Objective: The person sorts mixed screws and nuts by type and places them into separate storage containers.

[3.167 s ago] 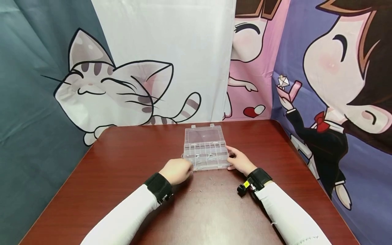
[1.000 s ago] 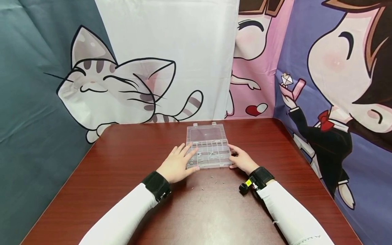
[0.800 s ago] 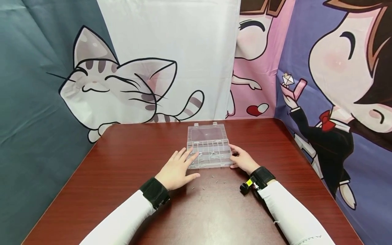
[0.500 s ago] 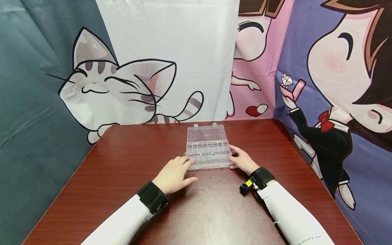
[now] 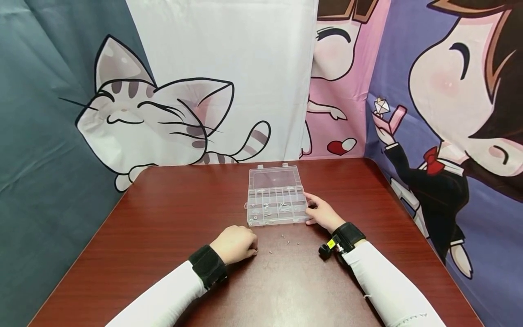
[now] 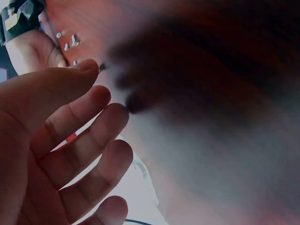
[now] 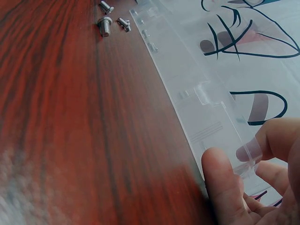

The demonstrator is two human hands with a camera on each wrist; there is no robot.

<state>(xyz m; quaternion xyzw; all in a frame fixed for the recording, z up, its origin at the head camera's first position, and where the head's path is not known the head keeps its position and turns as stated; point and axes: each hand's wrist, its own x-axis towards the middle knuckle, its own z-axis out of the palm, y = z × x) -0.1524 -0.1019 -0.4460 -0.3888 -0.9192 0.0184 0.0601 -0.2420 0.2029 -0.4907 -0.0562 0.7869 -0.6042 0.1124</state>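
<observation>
A clear plastic compartment box lies on the table with its lid folded back. Small metal screws and ring-shaped pieces sit in some compartments. My right hand grips the box's right front corner; in the right wrist view the thumb presses the front and a finger reaches over the rim. My left hand is low over the table, left of the loose screws. Its fingers are loosely bent in the left wrist view, and a small dark screw lies just past the thumb tip.
Several loose screws lie on the brown table before the box. A printed curtain hangs behind the table's far edge. Each wrist wears a black band.
My left hand, earlier fisted at the box's front left corner and then spread over it, has come back down onto the table by the nearest left screw. My right hand keeps its hold.
</observation>
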